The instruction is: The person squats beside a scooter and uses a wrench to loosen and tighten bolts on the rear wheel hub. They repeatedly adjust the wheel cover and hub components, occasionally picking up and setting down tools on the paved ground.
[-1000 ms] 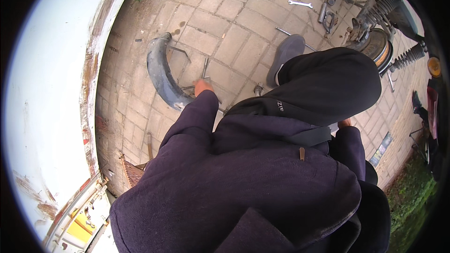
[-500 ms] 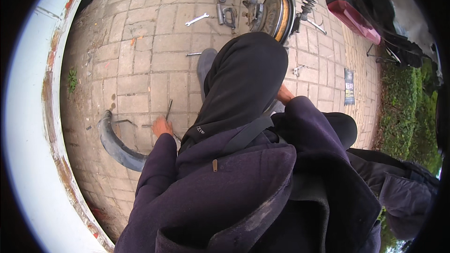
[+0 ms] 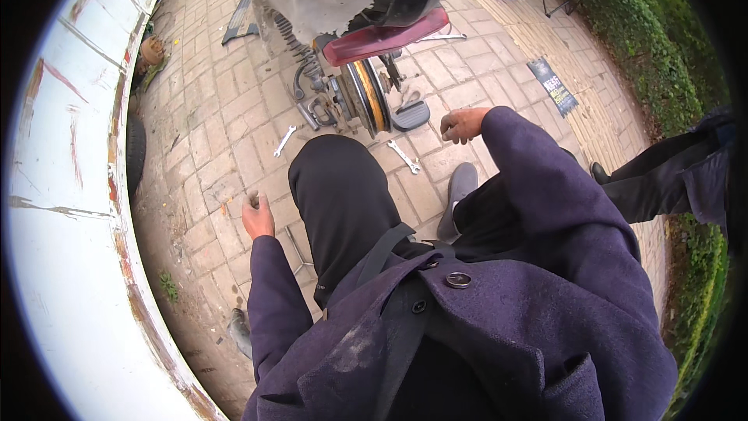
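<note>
My left hand [image 3: 258, 217] hangs over the paving beside my bent knee, its fingers curled in. Whatever may be inside them is hidden. Further right and forward, my right hand [image 3: 464, 125] is in the air with its fingers bent down; nothing can be made out in it. Between the hands, ahead of my knee, stands the scooter's wheel [image 3: 368, 97] with an orange-brown band, under a red tail light [image 3: 386, 37]. One open-ended wrench [image 3: 285, 141] lies left of the wheel. Another wrench [image 3: 403, 157] lies just in front of it, near a black flat part [image 3: 411, 115].
A white, scratched, rusty panel [image 3: 66, 226] runs along the left, with a tyre [image 3: 136, 156] beside it. A curved dark part [image 3: 240, 331] lies by my left sleeve. To the right are a printed sheet [image 3: 553, 87], a hedge [image 3: 647, 47] and another person's leg [image 3: 654, 175].
My view has shifted, bringing more of the scooter's rear into sight. My left hand has risen from the metal rods on the ground; my right hand has come out from behind my knee.
</note>
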Demonstrator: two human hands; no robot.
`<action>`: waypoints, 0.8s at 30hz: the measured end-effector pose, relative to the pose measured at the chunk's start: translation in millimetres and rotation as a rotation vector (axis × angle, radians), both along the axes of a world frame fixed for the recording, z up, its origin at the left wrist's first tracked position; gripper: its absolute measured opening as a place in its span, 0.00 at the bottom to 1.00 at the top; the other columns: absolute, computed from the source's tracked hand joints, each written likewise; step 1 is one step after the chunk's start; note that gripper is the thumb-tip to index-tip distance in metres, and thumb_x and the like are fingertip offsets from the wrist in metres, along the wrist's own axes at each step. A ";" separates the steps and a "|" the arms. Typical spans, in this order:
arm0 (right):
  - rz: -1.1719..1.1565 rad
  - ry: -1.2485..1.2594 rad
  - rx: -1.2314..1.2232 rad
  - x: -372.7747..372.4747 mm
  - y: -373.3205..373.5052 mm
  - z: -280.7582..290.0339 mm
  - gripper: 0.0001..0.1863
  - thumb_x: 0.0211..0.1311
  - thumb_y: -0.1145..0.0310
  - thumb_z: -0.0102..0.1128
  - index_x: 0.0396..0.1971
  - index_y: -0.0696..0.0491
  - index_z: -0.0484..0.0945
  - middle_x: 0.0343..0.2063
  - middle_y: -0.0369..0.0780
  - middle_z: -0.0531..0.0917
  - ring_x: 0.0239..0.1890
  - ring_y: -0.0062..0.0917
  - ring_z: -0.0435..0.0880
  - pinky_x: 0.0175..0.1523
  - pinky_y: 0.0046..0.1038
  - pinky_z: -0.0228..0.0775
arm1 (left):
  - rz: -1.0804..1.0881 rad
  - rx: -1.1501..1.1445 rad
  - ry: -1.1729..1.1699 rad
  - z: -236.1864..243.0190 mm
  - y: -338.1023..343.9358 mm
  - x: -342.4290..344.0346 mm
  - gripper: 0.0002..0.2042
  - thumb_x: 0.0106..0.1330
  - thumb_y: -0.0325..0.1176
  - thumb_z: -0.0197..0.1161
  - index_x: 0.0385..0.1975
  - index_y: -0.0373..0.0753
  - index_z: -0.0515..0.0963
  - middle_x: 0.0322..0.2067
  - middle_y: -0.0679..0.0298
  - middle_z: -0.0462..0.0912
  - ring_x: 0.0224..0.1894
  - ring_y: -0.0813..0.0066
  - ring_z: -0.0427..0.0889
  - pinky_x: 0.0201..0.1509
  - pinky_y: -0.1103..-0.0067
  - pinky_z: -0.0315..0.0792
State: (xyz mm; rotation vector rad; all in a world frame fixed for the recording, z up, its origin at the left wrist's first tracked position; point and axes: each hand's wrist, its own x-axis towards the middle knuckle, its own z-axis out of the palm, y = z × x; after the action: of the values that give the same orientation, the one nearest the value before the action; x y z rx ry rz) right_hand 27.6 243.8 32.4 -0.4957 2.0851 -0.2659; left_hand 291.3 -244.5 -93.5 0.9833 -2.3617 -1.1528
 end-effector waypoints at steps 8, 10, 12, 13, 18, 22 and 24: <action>-0.156 0.635 -0.233 -93.5 113.6 110.6 0.16 0.70 0.60 0.55 0.41 0.59 0.78 0.29 0.46 0.83 0.33 0.34 0.84 0.40 0.37 0.75 | -0.578 0.094 0.067 210.4 63.0 -123.7 0.21 0.72 0.39 0.62 0.57 0.29 0.76 0.49 0.56 0.84 0.52 0.70 0.80 0.59 0.73 0.72; -0.210 0.524 -0.171 -103.4 135.6 93.2 0.18 0.69 0.59 0.55 0.46 0.59 0.79 0.32 0.45 0.85 0.33 0.30 0.85 0.38 0.33 0.77 | -0.747 0.132 -0.004 227.2 78.6 -149.3 0.23 0.71 0.42 0.62 0.59 0.32 0.75 0.50 0.58 0.83 0.53 0.71 0.79 0.56 0.74 0.72; -0.260 0.395 -0.076 -110.6 154.1 64.4 0.18 0.69 0.59 0.56 0.47 0.58 0.79 0.32 0.44 0.85 0.34 0.30 0.86 0.39 0.34 0.77 | -0.797 0.121 -0.241 232.4 88.9 -167.4 0.23 0.72 0.43 0.62 0.59 0.33 0.74 0.50 0.61 0.82 0.53 0.72 0.79 0.56 0.75 0.71; -0.243 0.332 -0.053 -115.9 165.4 51.0 0.18 0.68 0.59 0.58 0.48 0.58 0.79 0.33 0.43 0.85 0.34 0.30 0.86 0.39 0.35 0.78 | -0.784 0.088 -0.287 229.7 95.7 -176.1 0.23 0.72 0.44 0.62 0.60 0.33 0.73 0.50 0.61 0.82 0.52 0.73 0.79 0.56 0.75 0.72; -0.225 0.276 0.102 -159.8 205.4 -29.7 0.17 0.60 0.61 0.63 0.42 0.58 0.81 0.33 0.44 0.86 0.36 0.34 0.87 0.40 0.35 0.77 | -0.633 0.139 -0.325 183.8 157.6 -227.0 0.28 0.74 0.47 0.62 0.62 0.29 0.69 0.53 0.53 0.80 0.54 0.70 0.78 0.56 0.74 0.73; -0.092 0.577 0.036 -222.3 209.2 -108.3 0.15 0.57 0.64 0.62 0.39 0.60 0.82 0.40 0.51 0.86 0.45 0.45 0.86 0.50 0.42 0.76 | -0.593 0.036 -0.205 162.5 197.4 -264.5 0.34 0.74 0.48 0.61 0.65 0.23 0.63 0.56 0.44 0.78 0.58 0.58 0.77 0.65 0.70 0.68; -0.052 0.598 0.074 -257.9 193.4 -144.0 0.13 0.60 0.66 0.59 0.40 0.59 0.81 0.42 0.52 0.85 0.50 0.48 0.83 0.54 0.45 0.74 | -0.521 0.033 -0.210 156.8 208.9 -274.7 0.38 0.73 0.48 0.63 0.68 0.22 0.59 0.60 0.40 0.74 0.63 0.55 0.74 0.69 0.70 0.64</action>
State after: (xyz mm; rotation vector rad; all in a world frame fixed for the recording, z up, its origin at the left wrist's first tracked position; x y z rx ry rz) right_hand -230.3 437.2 -111.7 -0.5192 2.6797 -0.0700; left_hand 16.7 -35.6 63.4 0.5245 -2.8822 -1.3178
